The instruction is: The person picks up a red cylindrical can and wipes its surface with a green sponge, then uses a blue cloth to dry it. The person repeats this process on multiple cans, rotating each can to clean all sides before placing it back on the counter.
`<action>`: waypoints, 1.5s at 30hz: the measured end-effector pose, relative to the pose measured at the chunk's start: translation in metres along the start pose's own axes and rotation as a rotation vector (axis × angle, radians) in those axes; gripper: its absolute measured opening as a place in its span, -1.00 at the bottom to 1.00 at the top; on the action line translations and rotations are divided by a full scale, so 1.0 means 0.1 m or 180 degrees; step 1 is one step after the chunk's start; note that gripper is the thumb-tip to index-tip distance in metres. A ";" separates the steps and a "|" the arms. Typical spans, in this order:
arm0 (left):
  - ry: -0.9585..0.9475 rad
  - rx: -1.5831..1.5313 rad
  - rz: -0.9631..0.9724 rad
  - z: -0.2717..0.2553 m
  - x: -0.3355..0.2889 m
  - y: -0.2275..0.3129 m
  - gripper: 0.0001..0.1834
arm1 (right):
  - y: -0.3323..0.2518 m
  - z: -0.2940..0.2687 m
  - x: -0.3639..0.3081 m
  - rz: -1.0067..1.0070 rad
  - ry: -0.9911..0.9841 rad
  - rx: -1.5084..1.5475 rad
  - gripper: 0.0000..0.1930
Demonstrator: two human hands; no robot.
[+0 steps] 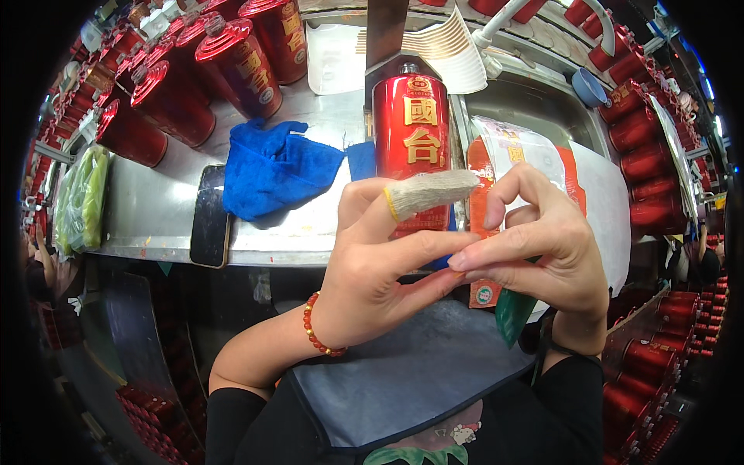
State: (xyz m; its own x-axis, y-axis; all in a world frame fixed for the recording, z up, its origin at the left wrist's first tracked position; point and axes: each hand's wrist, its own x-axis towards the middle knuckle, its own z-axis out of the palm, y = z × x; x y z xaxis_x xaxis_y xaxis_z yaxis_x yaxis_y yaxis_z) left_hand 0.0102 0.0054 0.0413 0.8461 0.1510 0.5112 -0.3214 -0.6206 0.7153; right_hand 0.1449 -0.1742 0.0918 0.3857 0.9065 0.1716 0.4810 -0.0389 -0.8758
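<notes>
Metal workbench (167,209), red bottle (411,132), contents hidden, left hand (368,263), right hand (554,240), fingertips meeting, grip unclear

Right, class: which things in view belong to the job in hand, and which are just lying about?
Likely the job: nearest red bottle; printed sheet; blue cloth; finger cover on left hand.

Perhaps lying about: black phone; green bundle; blue bowl.

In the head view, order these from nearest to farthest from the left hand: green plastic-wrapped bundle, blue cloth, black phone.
1. Blue cloth: on the metal table, ahead and to the left of the left hand.
2. Black phone: farther left, beside the cloth, by the table's front edge.
3. Green plastic-wrapped bundle: farthest left, at the table's left end.
</notes>
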 end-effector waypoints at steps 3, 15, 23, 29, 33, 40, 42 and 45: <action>0.0009 -0.0146 -0.0046 0.01 0.01 -0.01 -0.67 | 0.02 0.04 0.06 -0.0107 -0.0036 0.0089 -0.74; 0.0356 -0.0103 -0.0226 0.05 -0.07 -0.07 -0.66 | 0.16 0.20 0.07 0.0490 0.0147 0.1267 -0.64; -0.0233 -0.1498 -0.0746 0.06 -0.17 -0.15 -0.56 | 0.17 0.18 0.08 0.1006 -0.0159 0.1771 -0.22; -0.0237 -0.1959 -0.1021 0.00 -0.29 -0.17 -0.73 | 0.06 0.20 0.06 0.1136 -0.0245 0.1184 -0.24; -0.0188 -0.1821 -0.1123 -0.02 -0.28 -0.18 -0.82 | 0.14 0.28 -0.02 0.0362 -0.0041 0.0340 -0.25; -0.0407 0.0504 0.0356 -0.34 -0.17 0.01 -0.59 | 0.26 -0.09 0.11 -0.0309 -0.0264 0.0728 -0.66; -0.0472 0.0860 0.0848 -0.38 -0.15 0.04 -0.64 | 0.29 -0.15 0.22 -0.0658 -0.0724 0.0781 -0.80; -0.0436 0.0937 0.1395 -0.39 -0.13 0.04 -0.69 | 0.32 0.02 0.29 -0.0028 -0.1987 0.1586 -0.76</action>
State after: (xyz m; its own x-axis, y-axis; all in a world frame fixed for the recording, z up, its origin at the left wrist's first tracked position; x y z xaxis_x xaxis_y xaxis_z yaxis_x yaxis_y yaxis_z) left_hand -0.0190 0.0303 0.0560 0.7136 -0.2596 0.6507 -0.5404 -0.7951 0.2754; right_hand 0.1693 -0.1483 0.0678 -0.1993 0.9796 0.0242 0.0166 0.0281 -0.9995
